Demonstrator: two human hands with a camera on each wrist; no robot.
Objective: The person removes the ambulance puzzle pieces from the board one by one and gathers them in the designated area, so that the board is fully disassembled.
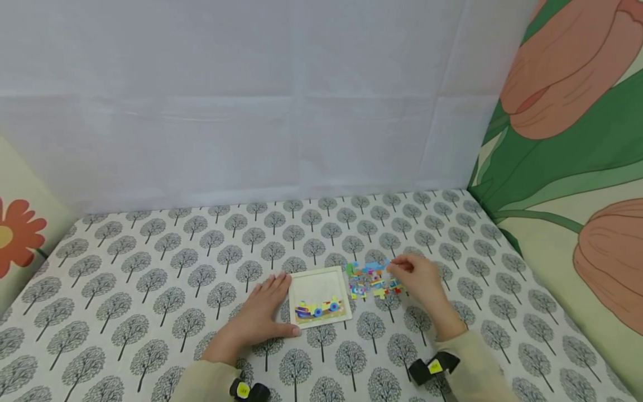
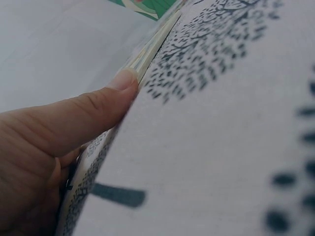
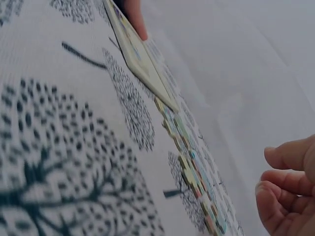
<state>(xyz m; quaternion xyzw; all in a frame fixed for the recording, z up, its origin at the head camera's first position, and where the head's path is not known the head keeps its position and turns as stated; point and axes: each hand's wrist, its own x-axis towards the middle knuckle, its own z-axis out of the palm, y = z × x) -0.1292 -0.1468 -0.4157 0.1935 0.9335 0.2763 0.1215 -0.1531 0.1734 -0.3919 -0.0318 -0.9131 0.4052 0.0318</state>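
A pale puzzle tray [image 1: 321, 272] lies on the cloth with a row of joined pieces [image 1: 319, 310] along its near side, showing blue wheels on a yellow and brown picture. My left hand [image 1: 261, 312] rests against the tray's left side, fingers stretched along it and the thumb at its near left corner. To the right of the tray lies a cluster of loose, colourful puzzle pieces [image 1: 370, 282]. Just above the right end of this cluster hovers my right hand [image 3: 290, 184], fingers bent and thumb slightly apart; no piece shows between them in the right wrist view.
The table is covered by a white cloth [image 1: 166, 273] printed with dark trees. A white sheet [image 1: 241, 139] hangs behind it. Flower-patterned panels stand at the left and right [image 1: 567, 184]. Both wrists carry black straps with yellow labels.
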